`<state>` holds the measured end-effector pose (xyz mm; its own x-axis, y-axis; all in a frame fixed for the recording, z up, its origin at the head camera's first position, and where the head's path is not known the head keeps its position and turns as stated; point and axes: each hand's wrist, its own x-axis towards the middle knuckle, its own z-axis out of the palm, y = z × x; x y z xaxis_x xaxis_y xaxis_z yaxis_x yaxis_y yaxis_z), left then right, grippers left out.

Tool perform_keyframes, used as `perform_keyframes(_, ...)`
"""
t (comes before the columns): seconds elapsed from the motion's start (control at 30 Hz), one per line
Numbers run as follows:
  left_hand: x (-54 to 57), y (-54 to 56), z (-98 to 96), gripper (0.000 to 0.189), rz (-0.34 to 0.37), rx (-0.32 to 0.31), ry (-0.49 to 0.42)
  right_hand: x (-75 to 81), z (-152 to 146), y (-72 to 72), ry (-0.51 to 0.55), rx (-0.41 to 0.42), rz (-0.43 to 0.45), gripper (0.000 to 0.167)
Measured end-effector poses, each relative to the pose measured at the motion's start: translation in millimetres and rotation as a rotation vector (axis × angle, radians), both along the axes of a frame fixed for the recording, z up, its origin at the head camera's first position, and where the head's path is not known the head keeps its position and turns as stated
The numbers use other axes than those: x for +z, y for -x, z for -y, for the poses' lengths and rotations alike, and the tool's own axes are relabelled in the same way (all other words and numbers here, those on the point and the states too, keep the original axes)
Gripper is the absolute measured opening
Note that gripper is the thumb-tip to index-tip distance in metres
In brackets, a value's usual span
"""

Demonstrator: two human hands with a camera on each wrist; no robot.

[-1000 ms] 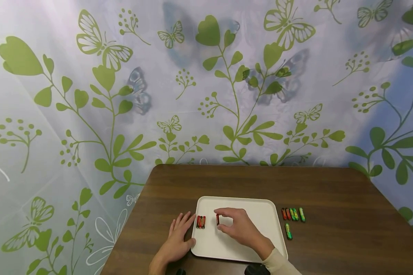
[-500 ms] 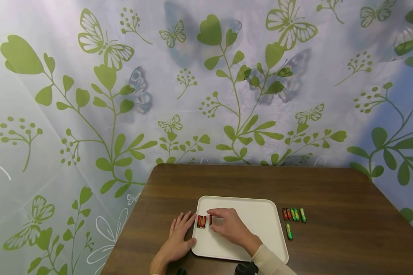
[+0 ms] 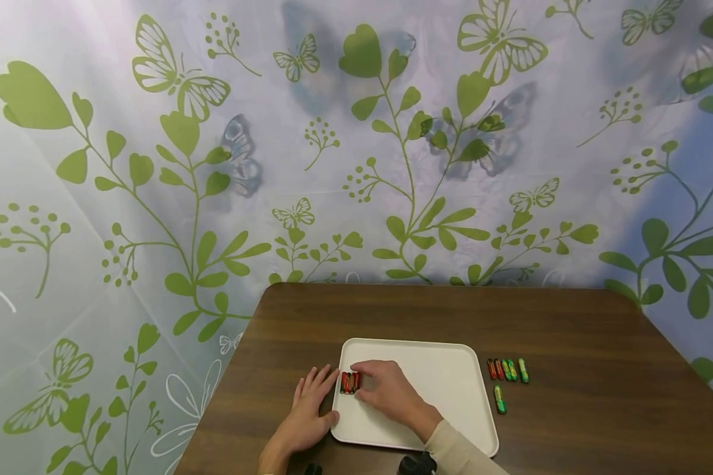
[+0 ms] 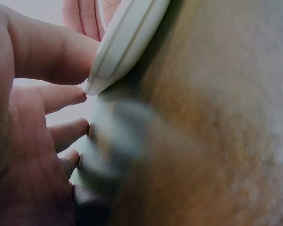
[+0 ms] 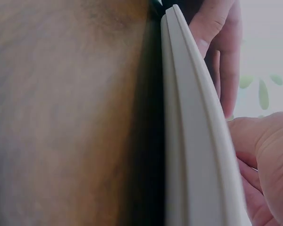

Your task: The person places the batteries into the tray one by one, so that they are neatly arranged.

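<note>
In the head view, my right hand (image 3: 392, 396) pinches a red battery (image 3: 357, 382) lengthwise between thumb and forefinger. It stands at the right end of a short row of red-and-black batteries (image 3: 347, 382) on the white tray (image 3: 440, 376), close against its neighbour. Flat beside the tray's left edge lies my left hand (image 3: 305, 415), fingers spread and the thumb at the rim. The left wrist view has that thumb (image 4: 56, 52) against the tray's outer wall (image 4: 127, 42). From the right wrist, the tray's wall (image 5: 198, 132) hides the batteries.
On the brown table (image 3: 570, 330), right of the tray, red batteries (image 3: 495, 369) and green batteries (image 3: 512, 371) form a row. A single green battery (image 3: 499, 400) lies nearer the front. A leaf-patterned curtain (image 3: 356, 165) hangs behind the table's back edge.
My right hand has moved left across the tray with the red battery, bringing it from a gap right up to the row. My left hand has stayed put.
</note>
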<state>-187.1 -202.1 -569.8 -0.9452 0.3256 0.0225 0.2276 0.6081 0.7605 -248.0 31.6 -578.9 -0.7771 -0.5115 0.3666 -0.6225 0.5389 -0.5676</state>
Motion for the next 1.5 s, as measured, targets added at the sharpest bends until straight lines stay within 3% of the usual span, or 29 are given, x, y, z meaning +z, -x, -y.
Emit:
perform_keyframes(0.3,0.1,-1.3,-0.3,0.077,0.001,0.003,-0.004,2.6,-4.9,-2.3,-0.029,-0.025,-0.036,0.044)
perform_keyframes(0.67,2.0,-2.2,-1.2,0.076,0.011,0.014,0.001,8.6,-35.5,-10.1,0.081,-0.025,0.006,0.044)
perform_keyframes(1.07,-1.8,-1.7,-0.3,0.078,0.012,0.003,-0.002,15.6,-78.3,-23.2,0.076,-0.067,-0.052,0.044)
perform_keyframes(1.5,-2.5,0.3,-0.8,0.077,0.004,0.003,-0.019,16.3,-131.6,-36.6,0.061,-0.090,-0.182,0.047)
